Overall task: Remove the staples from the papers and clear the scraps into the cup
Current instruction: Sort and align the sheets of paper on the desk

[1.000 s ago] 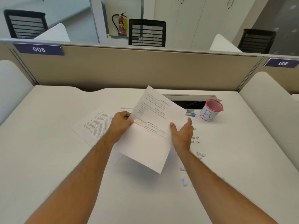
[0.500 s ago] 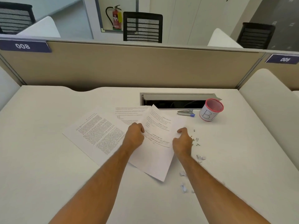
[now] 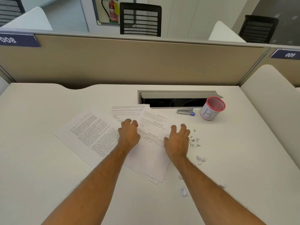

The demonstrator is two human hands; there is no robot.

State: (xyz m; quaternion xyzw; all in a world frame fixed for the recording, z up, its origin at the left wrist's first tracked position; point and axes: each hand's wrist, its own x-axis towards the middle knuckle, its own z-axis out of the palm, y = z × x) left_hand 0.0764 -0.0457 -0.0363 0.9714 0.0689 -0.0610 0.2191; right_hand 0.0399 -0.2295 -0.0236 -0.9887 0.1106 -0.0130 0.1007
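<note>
Since a second ago you have lowered the sheet you were holding up, and it now lies on the stack of papers [image 3: 151, 161] on the counter [image 3: 48, 159]. Your left hand [image 3: 129, 134] rests curled on the papers' left edge, and whether it pinches a sheet I cannot tell; your right hand [image 3: 177, 142] has let go, its fingers [image 3: 183, 127] spread loosely at the right edge. The pulled staples [image 3: 194, 140] lie just beside that hand, with paper scraps [image 3: 201, 159] nearer you and more scraps [image 3: 183, 191] by your right forearm. The cup [image 3: 211, 109], red-rimmed with a hand-drawn "B" on its side, stands well beyond them, next to the staple remover [image 3: 185, 111]. To clear up well, I would judge it best to bring the cup to the counter's edge and sweep staples and scraps together with a flat palm, not pick them up singly. Divider tags read "008" and "009".
</note>
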